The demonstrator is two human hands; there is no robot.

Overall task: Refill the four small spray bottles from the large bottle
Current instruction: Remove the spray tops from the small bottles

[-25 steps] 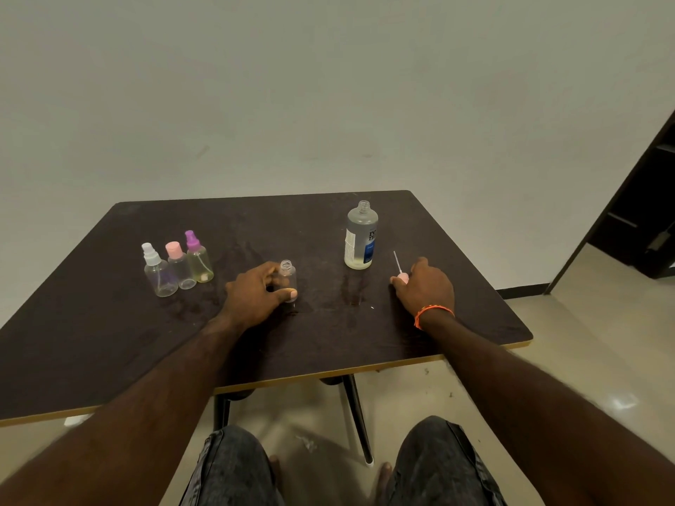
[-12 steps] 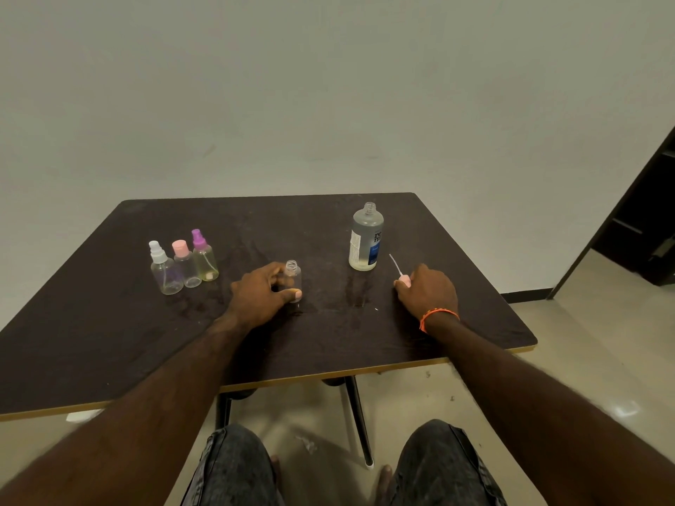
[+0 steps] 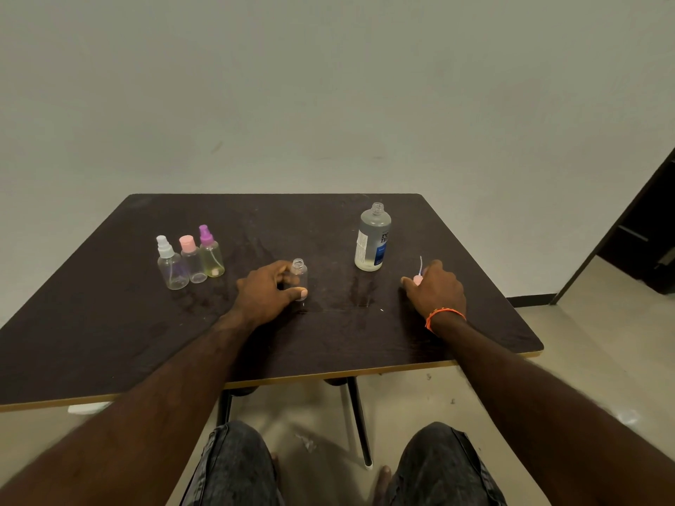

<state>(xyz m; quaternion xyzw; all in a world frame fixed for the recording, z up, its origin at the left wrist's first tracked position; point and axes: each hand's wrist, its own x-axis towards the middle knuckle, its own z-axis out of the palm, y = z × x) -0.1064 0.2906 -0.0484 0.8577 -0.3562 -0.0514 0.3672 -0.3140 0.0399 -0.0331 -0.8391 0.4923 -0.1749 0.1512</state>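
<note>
My left hand [image 3: 268,292] grips a small clear uncapped bottle [image 3: 300,273] that stands upright on the dark table [image 3: 109,323]. My right hand [image 3: 434,288] holds a pink spray top [image 3: 417,278] down on the table; its thin dip tube points up and away. The large clear bottle [image 3: 372,239], uncapped and with a blue-and-white label, stands between and beyond my hands. Three capped small spray bottles stand in a row at the left: white-topped [image 3: 171,264], pink-topped [image 3: 191,259] and purple-topped [image 3: 211,253].
The table's near edge [image 3: 328,374] has a light trim; my knees and the table legs show below it. A plain wall rises behind the table. A dark doorway [image 3: 643,242] opens at the right.
Both hands keep their hold and stay in place on the table. Only the camera view has shifted slightly.
</note>
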